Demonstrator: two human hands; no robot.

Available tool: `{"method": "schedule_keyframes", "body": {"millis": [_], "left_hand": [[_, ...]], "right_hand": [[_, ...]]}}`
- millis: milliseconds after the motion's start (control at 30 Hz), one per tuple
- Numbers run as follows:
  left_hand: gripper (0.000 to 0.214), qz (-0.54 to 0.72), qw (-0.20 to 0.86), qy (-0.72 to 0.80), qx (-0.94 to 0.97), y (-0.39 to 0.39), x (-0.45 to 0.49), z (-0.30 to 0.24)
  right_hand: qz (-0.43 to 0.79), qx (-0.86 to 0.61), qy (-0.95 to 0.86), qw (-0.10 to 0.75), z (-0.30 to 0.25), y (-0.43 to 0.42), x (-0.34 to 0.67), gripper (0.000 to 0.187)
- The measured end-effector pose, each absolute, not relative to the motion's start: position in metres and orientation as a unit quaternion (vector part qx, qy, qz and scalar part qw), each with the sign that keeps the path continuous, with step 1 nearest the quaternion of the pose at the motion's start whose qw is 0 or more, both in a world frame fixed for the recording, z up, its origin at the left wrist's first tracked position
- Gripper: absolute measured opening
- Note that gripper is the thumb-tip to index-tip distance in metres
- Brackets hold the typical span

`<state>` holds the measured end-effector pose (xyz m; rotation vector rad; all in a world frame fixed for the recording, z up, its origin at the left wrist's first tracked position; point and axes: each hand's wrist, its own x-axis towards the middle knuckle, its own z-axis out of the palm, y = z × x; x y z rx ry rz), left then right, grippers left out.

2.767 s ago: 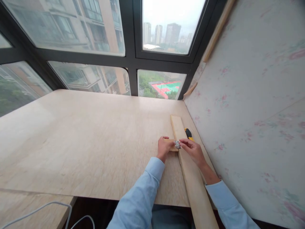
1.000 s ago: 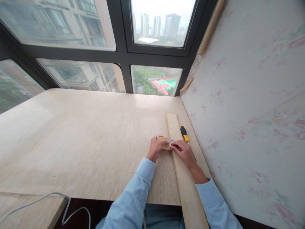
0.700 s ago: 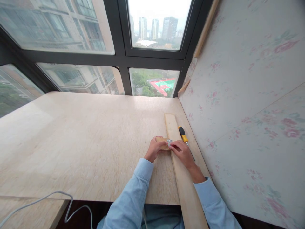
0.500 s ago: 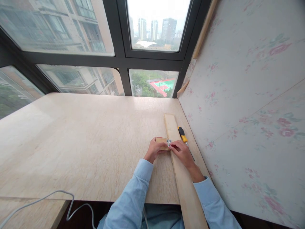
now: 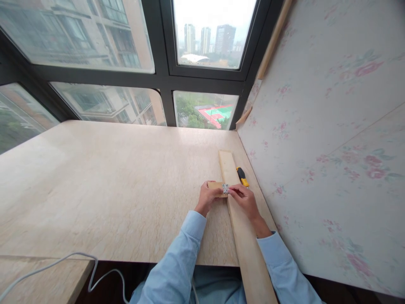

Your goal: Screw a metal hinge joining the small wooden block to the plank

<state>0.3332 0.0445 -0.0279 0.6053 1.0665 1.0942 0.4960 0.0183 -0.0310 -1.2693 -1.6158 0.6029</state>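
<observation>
My left hand (image 5: 207,198) is closed around a small wooden block (image 5: 214,185), thumb on top and fingers along its far side. A small silvery metal hinge (image 5: 225,188) lies at the block's right end, beside a long pale wooden board (image 5: 249,245). With thumb and fingers pinched, my right hand (image 5: 246,202) touches the hinge's right edge above the board. Whatever those fingertips hold is hidden or too small to make out. Just right of the board lies a screwdriver (image 5: 242,176) with a black and yellow handle, its shaft mostly covered by my right hand.
The board rests on a marble-patterned tabletop (image 5: 110,190) and reaches past its front edge towards me. A flowered wall (image 5: 316,169) rises close on the right. Dark-framed windows (image 5: 202,80) stand behind. A grey cable (image 5: 79,254) loops at the lower left.
My right fingertips have moved slightly right and up across the hinge, leaving more of it exposed. My left hand still holds the block. The view has shifted a little.
</observation>
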Motion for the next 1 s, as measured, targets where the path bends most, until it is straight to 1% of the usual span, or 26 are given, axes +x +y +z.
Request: {"method": "schedule_keyframes", "body": {"millis": [133,233,300,367,467,567,667,767,833,933,1000], "left_hand": [[0.050,0.485,0.690,0.462,0.274,0.044,0.334,-0.028],[0.047,0.484,0.687,0.465,0.279,0.045,0.334,-0.030],[0.046,0.488,0.682,0.468,0.280,0.045,0.336,-0.031],[0.047,0.491,0.680,0.469,0.278,0.045,0.337,-0.032],[0.047,0.493,0.678,0.471,0.274,0.045,0.338,-0.032],[0.048,0.493,0.676,0.474,0.277,0.045,0.338,-0.033],[0.046,0.497,0.674,0.473,0.275,0.045,0.338,-0.032],[0.045,0.497,0.669,0.481,0.271,0.044,0.338,-0.032],[0.045,0.496,0.665,0.488,0.271,0.044,0.338,-0.031],[0.044,0.499,0.664,0.487,0.271,0.044,0.338,-0.030],[0.043,0.497,0.663,0.491,0.269,0.044,0.339,-0.029]], "right_hand": [[0.210,-0.561,-0.599,0.532,-0.026,0.018,0.506,0.023],[0.143,-0.611,-0.566,0.534,-0.025,0.024,0.522,0.027],[0.094,-0.650,-0.570,0.494,-0.028,0.029,0.534,0.029],[0.054,-0.681,-0.592,0.429,-0.033,0.034,0.544,0.030],[0.044,-0.706,-0.621,0.337,-0.040,0.038,0.553,0.027],[0.054,-0.709,-0.630,0.312,-0.041,0.039,0.552,0.022],[0.095,-0.717,-0.595,0.351,-0.038,0.038,0.548,0.018],[0.151,-0.721,-0.550,0.393,-0.035,0.036,0.547,0.019],[0.176,-0.716,-0.533,0.416,-0.034,0.036,0.549,0.023],[0.217,-0.696,-0.510,0.457,-0.031,0.036,0.551,0.035],[0.272,-0.645,-0.488,0.521,-0.025,0.036,0.550,0.037]]}}
